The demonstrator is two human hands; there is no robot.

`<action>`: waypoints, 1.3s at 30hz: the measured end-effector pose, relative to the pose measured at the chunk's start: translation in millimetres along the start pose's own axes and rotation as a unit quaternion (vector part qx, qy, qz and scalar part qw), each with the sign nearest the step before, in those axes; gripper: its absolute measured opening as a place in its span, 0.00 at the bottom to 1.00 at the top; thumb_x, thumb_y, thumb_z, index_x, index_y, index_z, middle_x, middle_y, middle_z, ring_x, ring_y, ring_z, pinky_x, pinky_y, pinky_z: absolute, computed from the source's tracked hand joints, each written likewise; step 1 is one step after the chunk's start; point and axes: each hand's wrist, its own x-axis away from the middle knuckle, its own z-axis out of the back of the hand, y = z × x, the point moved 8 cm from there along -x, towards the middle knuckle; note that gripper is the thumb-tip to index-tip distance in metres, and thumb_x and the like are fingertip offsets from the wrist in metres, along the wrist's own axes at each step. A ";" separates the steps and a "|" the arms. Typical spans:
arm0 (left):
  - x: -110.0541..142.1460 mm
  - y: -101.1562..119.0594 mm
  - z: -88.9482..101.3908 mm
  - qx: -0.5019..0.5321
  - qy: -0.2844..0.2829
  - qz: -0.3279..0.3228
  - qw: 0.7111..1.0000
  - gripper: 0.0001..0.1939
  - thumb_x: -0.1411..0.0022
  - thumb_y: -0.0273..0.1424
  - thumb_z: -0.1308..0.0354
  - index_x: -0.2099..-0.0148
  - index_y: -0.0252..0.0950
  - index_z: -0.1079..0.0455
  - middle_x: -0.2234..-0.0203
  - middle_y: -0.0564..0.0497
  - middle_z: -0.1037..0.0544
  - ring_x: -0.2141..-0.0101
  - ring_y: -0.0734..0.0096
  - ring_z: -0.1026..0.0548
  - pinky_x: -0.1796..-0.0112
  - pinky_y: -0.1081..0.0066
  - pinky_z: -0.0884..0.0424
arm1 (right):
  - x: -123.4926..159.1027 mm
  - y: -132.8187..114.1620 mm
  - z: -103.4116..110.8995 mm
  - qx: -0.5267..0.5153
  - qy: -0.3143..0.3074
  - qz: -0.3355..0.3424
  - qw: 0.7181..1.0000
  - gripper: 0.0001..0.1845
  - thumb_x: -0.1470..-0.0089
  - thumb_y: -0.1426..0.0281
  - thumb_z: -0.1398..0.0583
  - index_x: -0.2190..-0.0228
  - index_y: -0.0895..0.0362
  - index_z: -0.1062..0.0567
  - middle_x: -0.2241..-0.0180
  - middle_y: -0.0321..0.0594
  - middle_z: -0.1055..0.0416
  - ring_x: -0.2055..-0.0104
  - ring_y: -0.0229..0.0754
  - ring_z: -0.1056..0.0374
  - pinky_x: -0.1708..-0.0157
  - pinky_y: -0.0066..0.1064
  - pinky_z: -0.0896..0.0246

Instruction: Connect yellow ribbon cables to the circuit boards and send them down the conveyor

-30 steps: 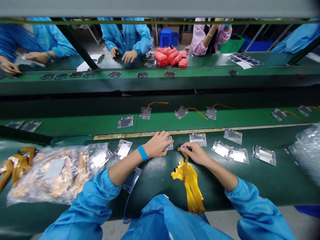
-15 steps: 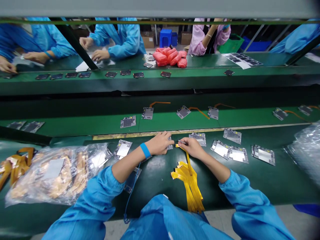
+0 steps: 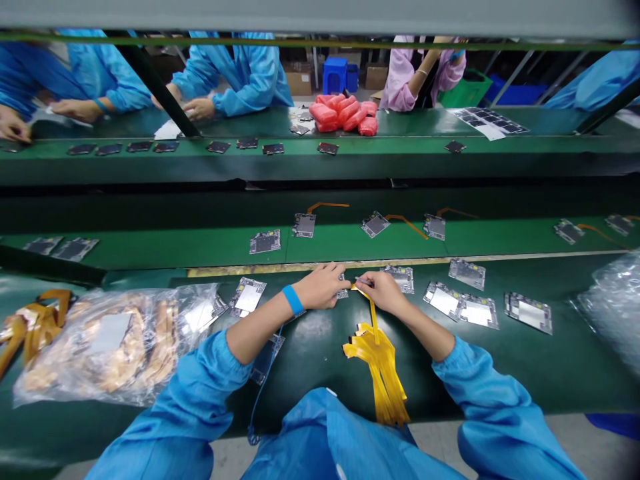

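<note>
My left hand [image 3: 326,287], with a blue band at the wrist, is closed over a small circuit board [image 3: 343,288] on the green bench and covers most of it. Close beside it, my right hand [image 3: 383,292] pinches the end of a yellow flat flex cable [image 3: 373,313]. Some small dark thing also shows at those fingertips, too hidden to name. The cable's strip runs down to a bundle of yellow flex cables [image 3: 383,373] lying in front of my body. Another circuit board [image 3: 399,279] lies just behind my right hand.
Left of me lies a clear plastic bag of flex cables [image 3: 120,347], with loose orange cables [image 3: 37,320] beyond. Several boards [image 3: 477,311] lie to the right, near bubble wrap [image 3: 613,307]. Behind runs a green belt [image 3: 320,252] carrying boards. Co-workers [image 3: 240,80] sit across.
My right hand has shifted slightly left, bringing the cable end closer to my left hand. Boards on the near belt have moved right; those on the far belt have moved slightly left.
</note>
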 end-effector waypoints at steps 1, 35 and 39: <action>-0.2 0.2 -0.1 0.000 0.001 0.000 1.000 0.20 0.38 0.31 0.38 0.43 0.41 0.28 0.46 0.39 0.31 0.47 0.48 0.32 0.51 0.55 0.30 | -0.1 0.3 -0.2 0.000 0.001 0.000 1.000 0.12 0.39 0.63 0.39 0.71 0.56 0.22 0.73 0.38 0.22 0.71 0.41 0.32 0.70 0.29 0.47; 11.6 -6.9 -8.8 0.060 0.048 0.039 0.996 0.11 0.36 0.28 0.41 0.51 0.33 0.30 0.48 0.36 0.31 0.47 0.49 0.33 0.47 0.54 0.32 | -7.9 -13.7 -1.5 0.058 -0.007 -0.004 0.998 0.11 0.41 0.65 0.39 0.72 0.55 0.20 0.75 0.37 0.24 0.74 0.40 0.36 0.73 0.29 0.52; 12.1 -6.4 -7.9 0.065 0.062 0.031 0.995 0.11 0.35 0.28 0.41 0.50 0.35 0.30 0.48 0.37 0.31 0.47 0.49 0.33 0.46 0.54 0.33 | -11.1 -13.3 -3.0 0.062 -0.022 -0.010 0.998 0.10 0.41 0.66 0.39 0.69 0.54 0.17 0.74 0.37 0.22 0.73 0.40 0.34 0.72 0.28 0.51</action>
